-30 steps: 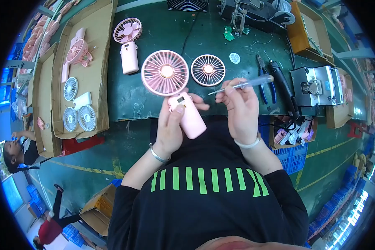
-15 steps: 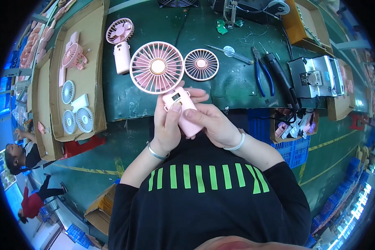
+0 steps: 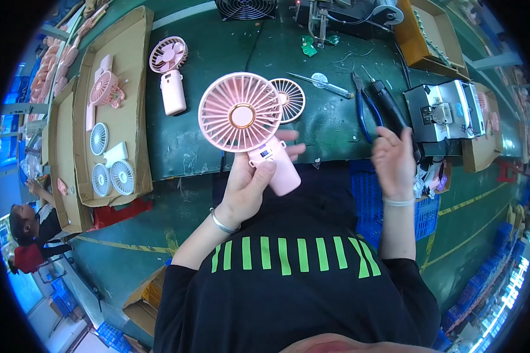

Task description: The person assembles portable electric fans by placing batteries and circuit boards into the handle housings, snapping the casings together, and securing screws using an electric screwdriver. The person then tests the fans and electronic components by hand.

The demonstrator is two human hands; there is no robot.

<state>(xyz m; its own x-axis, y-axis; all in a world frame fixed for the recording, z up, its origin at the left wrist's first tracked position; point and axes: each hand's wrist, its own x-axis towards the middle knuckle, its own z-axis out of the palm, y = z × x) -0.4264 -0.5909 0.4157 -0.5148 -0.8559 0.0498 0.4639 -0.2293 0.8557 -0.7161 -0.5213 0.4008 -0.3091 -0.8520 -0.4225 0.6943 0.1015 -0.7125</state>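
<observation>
My left hand [image 3: 248, 183] is wrapped round the handle of a pink handheld fan [image 3: 239, 113], its thumb on the front just below a small display. The round grille faces up and partly covers a loose fan grille [image 3: 292, 100] lying on the bench. Off to the right, my right hand [image 3: 393, 162] is raised with nothing in it, fingers apart and slightly blurred, near the bench's front edge. Closest to it are blue-handled pliers [image 3: 368, 115] and a black electric screwdriver [image 3: 388, 105]. Another pink fan [image 3: 172, 82], its blades uncovered, lies left of the held one.
A cardboard tray [image 3: 136, 112] with fan parts stands at the left. A thin screwdriver [image 3: 330, 86], green circuit pieces [image 3: 309, 46] and a metal box device [image 3: 444, 112] are on the green bench [image 3: 218, 35]. Blue crates [image 3: 368, 200] stand below. Another person [image 3: 32, 223] is far left.
My right hand has let go of the fan and moved right toward the tools. The left hand keeps the fan, now slightly lower, further right and tilted.
</observation>
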